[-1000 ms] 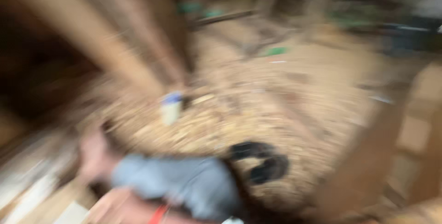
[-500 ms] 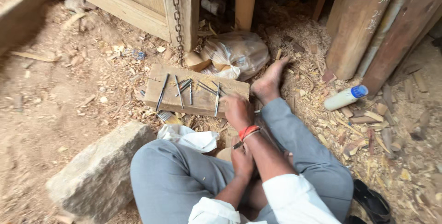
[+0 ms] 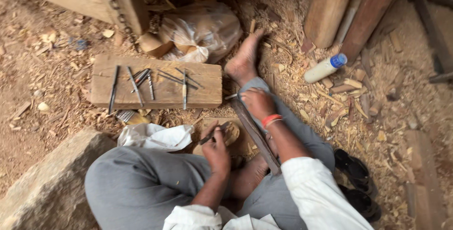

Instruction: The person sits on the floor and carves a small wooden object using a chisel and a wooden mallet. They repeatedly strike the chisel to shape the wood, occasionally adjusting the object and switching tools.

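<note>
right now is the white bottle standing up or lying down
Lying down: the white bottle rests on its side on the wood shavings, blue cap pointing up-right.

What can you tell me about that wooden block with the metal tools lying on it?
The wooden block is a thick, rough, pale brown slab lying flat on the sawdust-strewn ground, ahead of the seated person's knee. Several slim dark metal tools lie across its top, mostly side by side. A plastic bag sits just behind it. Neither hand touches it.
</note>
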